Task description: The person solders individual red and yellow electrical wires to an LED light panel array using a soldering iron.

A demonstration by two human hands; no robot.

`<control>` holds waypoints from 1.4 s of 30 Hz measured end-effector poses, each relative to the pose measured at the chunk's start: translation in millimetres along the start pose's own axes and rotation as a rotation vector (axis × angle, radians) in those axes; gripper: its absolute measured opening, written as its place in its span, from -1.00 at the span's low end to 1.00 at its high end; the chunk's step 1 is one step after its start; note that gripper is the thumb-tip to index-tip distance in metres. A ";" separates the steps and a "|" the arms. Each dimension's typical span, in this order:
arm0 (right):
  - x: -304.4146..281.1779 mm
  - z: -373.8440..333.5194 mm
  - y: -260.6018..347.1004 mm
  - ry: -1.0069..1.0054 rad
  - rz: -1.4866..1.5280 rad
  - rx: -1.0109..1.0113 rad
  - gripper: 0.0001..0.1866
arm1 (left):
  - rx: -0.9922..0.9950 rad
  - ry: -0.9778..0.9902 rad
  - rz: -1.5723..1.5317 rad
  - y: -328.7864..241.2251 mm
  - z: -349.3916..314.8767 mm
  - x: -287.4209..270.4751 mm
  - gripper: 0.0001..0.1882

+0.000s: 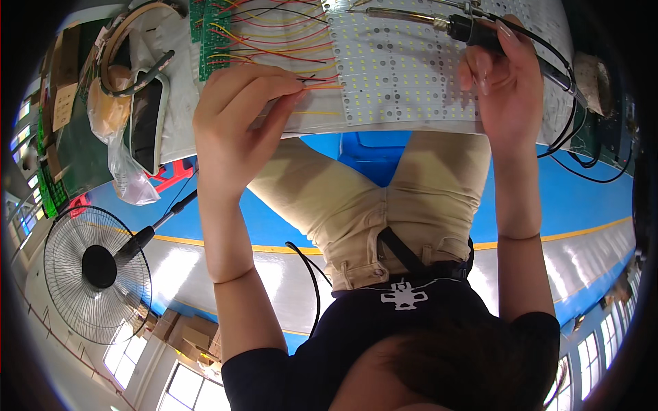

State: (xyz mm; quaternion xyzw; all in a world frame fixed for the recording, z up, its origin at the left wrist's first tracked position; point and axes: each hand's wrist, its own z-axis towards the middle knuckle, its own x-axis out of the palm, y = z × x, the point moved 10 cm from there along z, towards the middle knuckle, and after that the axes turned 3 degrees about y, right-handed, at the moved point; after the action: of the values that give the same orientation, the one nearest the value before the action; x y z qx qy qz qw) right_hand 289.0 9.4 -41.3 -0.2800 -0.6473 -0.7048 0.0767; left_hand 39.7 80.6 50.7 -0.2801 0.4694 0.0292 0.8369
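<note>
My left hand (240, 113) has its thumb and fingertips pinched around a thin wire (322, 87) at the left edge of a white LED panel (404, 89). My right hand (510, 92) grips a soldering iron (404, 17) by its black handle. The iron points left over the far part of the panel, with its metal tip near the panel's far left corner. Several red, yellow and black wires (274, 44) run from the green circuit boards (209, 44) to that left edge. A thin metal tube lies alongside the iron.
Left on the table are a wrapped ring (103, 65), a clear plastic bag (130, 175) and a dark, white-edged flat object (146, 123). Black cables (572, 137) hang on the right. A blue stool (370, 149) sits below the table edge; a fan (99, 267) stands at left.
</note>
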 end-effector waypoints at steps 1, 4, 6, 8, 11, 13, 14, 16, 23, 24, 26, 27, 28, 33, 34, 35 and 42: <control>-0.7 -0.2 -0.1 -0.001 -0.002 0.002 -0.67 | -0.066 -0.019 -0.037 4.8 -2.1 0.0 -0.79; 1.8 0.1 0.1 0.014 0.010 0.008 -0.67 | -0.118 -0.053 -0.059 8.8 -7.3 -4.4 -0.77; -0.2 -0.9 1.5 -0.057 -0.039 0.015 -0.67 | -0.105 -0.068 -0.043 8.4 -9.6 -8.3 -0.77; -0.9 -0.7 1.6 -0.033 -0.028 0.011 -0.67 | -0.135 -0.060 -0.076 12.2 -11.4 -9.0 -0.77; 2.2 1.0 3.0 0.006 -0.019 -0.001 -0.67 | -0.096 -0.030 -0.106 9.7 -10.5 -5.5 -0.79; 2.9 1.2 3.8 0.019 -0.025 -0.007 -0.67 | -0.158 -0.038 -0.158 12.2 -10.8 -0.8 -0.79; 0.8 0.9 3.0 0.004 -0.023 -0.001 -0.67 | -0.221 -0.044 -0.207 17.1 -11.8 2.0 -0.80; 1.4 0.8 2.1 -0.011 -0.023 0.008 -0.67 | -0.207 -0.042 -0.163 14.4 -12.0 3.6 -0.81; 4.8 1.3 1.0 -0.128 -0.020 0.003 -0.78 | -0.104 -0.064 0.003 5.0 -13.6 6.5 -0.81; 3.6 0.7 1.5 -0.127 -0.025 -0.006 -0.77 | -0.107 -0.065 -0.007 5.6 -13.6 9.6 -0.81; 0.3 -0.6 0.0 -0.139 -0.038 0.002 -0.77 | -0.103 -0.096 -0.052 5.6 -12.9 11.7 -0.79; -0.3 -0.9 0.1 -0.142 -0.039 0.005 -0.77 | -0.108 -0.098 -0.056 5.2 -12.2 11.4 -0.79; -1.1 -1.5 -0.2 -0.141 -0.043 0.010 -0.77 | -0.093 -0.099 -0.049 2.8 -11.0 11.1 -0.78; -1.4 -2.4 2.0 -0.128 -0.048 -0.014 -0.77 | -0.092 -0.137 -0.064 3.4 -12.5 10.8 -0.78; -2.9 -2.4 1.7 -0.129 -0.052 -0.009 -0.77 | -0.099 -0.105 -0.075 3.2 -13.0 12.8 -0.75; -1.9 -2.2 2.8 -0.097 -0.060 -0.018 -0.77 | -0.107 -0.074 -0.087 2.9 -13.2 15.4 -0.73; 13.4 0.7 7.4 0.106 0.073 0.036 -0.64 | -0.110 -0.113 -0.018 -2.9 -13.3 17.0 -0.74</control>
State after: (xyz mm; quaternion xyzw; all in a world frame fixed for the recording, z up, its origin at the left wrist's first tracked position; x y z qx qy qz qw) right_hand 281.6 12.4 -28.2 -0.2641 -0.6442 -0.7037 0.1415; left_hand 39.8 67.9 33.0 -0.3278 0.4167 0.0634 0.8455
